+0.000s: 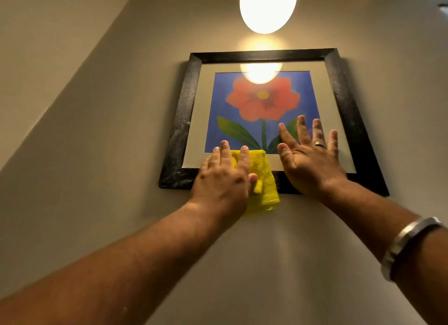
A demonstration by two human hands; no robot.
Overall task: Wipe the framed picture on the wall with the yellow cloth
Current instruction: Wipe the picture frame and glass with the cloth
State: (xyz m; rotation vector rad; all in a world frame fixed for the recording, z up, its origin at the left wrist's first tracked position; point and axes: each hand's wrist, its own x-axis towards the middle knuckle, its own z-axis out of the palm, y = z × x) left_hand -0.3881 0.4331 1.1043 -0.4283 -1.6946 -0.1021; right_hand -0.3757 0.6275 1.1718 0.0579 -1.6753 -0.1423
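The left hand point(224, 177), fingers flat, is pressing the fuzzy yellow cloth point(263, 179), hanging lengthwise downward, against the black wooden framed picture's point(184, 116) bottom edge while the spread right hand point(308, 160) is bracing the glass.

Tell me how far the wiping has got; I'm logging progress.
Done: can't tell. In hand: the left hand presses the cloth on the picture's bottom edge; the right hand lies flat on the glass. Left: pale dust still speckles the frame's left side and bottom left corner.
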